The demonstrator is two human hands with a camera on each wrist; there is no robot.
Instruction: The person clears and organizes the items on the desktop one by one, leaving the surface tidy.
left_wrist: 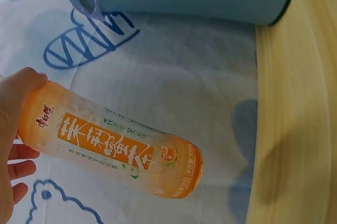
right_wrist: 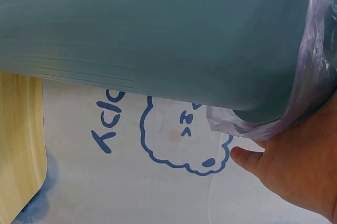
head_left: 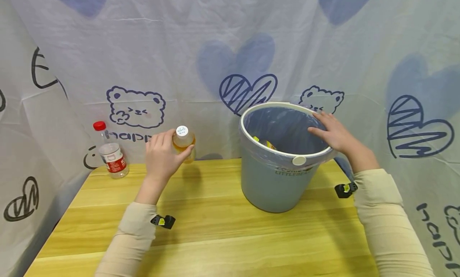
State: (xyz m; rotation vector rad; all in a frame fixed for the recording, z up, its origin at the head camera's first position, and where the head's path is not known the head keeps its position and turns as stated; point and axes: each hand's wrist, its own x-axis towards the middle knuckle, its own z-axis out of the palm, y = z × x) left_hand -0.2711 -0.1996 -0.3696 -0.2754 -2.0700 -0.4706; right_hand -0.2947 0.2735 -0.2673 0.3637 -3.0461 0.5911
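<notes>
My left hand (head_left: 162, 154) holds a bottle of orange tea drink (head_left: 184, 142) near its white-capped top, raised above the table. In the left wrist view the bottle (left_wrist: 113, 142) lies slanted, its orange label with white characters facing the camera. My right hand (head_left: 336, 135) rests on the right rim of a blue-grey trash bin (head_left: 274, 185), thumb over the opening and fingers extended along the rim. A clear plastic liner (right_wrist: 310, 61) folds over the bin's edge beside this hand (right_wrist: 300, 166). Some yellow wrapped items (head_left: 267, 144) show inside the bin.
A clear bottle (head_left: 114, 156) with a red cap and red label stands at the back left of the wooden table (head_left: 215, 237). Patterned white cloth (head_left: 179, 49) hangs behind and at both sides of the table.
</notes>
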